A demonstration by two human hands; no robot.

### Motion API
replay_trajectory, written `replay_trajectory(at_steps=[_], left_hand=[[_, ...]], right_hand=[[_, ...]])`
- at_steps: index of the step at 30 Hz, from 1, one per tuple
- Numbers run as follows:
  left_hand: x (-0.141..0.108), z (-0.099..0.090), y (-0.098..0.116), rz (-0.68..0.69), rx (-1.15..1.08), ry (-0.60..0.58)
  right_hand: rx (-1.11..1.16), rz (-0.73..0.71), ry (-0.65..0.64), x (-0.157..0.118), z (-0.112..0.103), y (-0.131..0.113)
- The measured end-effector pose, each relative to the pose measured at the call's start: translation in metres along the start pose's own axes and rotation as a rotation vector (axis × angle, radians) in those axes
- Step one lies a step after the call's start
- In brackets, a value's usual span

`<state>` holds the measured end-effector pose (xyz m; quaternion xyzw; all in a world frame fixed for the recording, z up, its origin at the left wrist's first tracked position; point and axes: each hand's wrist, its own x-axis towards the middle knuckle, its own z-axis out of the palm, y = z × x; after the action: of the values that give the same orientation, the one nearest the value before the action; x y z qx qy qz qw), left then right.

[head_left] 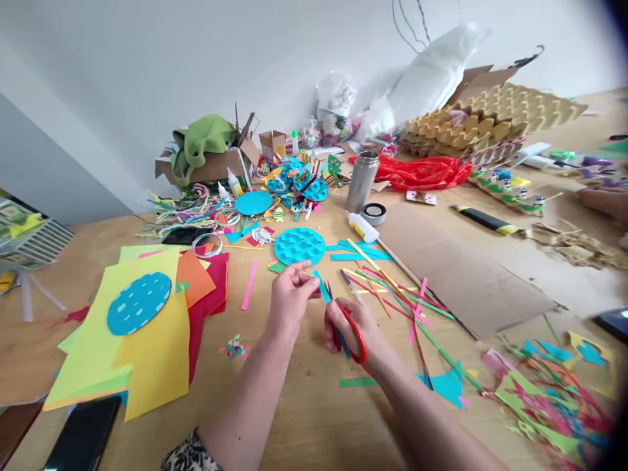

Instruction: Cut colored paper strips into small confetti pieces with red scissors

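In the middle of the view my left hand (293,296) pinches the upper end of a narrow blue paper strip (322,288). My right hand (354,327) is wrapped round the red handles of a pair of scissors (360,340), whose blades lie beside the strip. The lower part of the strip runs down past my right fingers. Just beyond my hands lies a blue disc with raised bumps (299,246). Loose blue strips (360,251) and thin coloured strips (392,291) are to its right. A small pile of paper bits (235,347) sits left of my left forearm.
Coloured sheets (161,366) with a spotted blue disc (139,303) lie left, above a phone (83,435). A metal bottle (362,182), a glue bottle (363,227) and cardboard (456,268) are beyond and right. Paper scraps (544,399) cover the lower right. Another person's hand (606,201) shows at far right.
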<state>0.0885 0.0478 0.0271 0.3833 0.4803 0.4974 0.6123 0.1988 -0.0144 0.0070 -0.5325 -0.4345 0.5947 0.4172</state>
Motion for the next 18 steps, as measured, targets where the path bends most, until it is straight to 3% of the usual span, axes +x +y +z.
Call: replay_trajectory(at_steps=[8,18], left_hand=[[-0.004,0.001,-0.002,-0.049,0.037,-0.008],[-0.01,0.004,0.005,-0.055,0.075,-0.023]], right_hand=[[-0.034,0.082,0.036,0.002,-0.002,0.004],[-0.063,0.038,0.056,-0.001,-0.005,0.004]])
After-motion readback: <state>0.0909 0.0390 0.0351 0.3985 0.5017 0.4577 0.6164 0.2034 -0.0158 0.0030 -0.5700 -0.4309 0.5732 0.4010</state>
